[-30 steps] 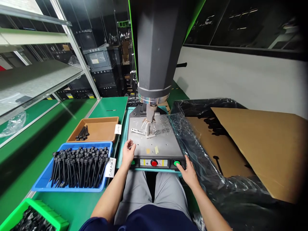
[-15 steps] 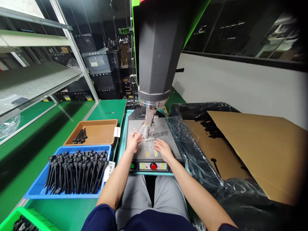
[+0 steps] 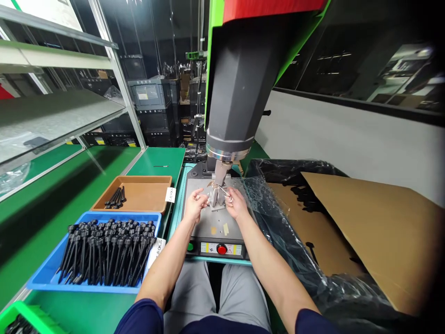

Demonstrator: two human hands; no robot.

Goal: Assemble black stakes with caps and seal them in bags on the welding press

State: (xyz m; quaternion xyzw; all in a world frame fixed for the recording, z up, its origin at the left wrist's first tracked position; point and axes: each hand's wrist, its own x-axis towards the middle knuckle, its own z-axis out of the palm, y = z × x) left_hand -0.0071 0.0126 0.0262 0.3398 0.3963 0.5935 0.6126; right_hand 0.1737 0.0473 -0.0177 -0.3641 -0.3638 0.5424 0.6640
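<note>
Jig [image 3: 218, 207] on the plate [image 3: 204, 226], horn [image 3: 221, 173] at twelve o'clock from it. Left hand [image 3: 195, 204] at nine, fingers curled; right hand [image 3: 236, 202] at three, fingertips drawn in; cannot tell whether pinching anything. Best worked lightly from both sides, fingertips clear of the horn.

The right hand [image 3: 237, 204] had left the green button under its thumb and crossed the plate [image 3: 203, 228] to the fixture's [image 3: 218, 207] right side, its fingertips at a thin shiny strip [image 3: 224, 190] that now slanted upward. The left hand [image 3: 195, 205] had gone from the plate's near left edge to the fixture's left side, fingers curled, hiding the metal bar there. The right forearm [image 3: 269, 248] now covered that button. The view had tilted up, bringing in the press's red part [image 3: 274, 8].
</note>
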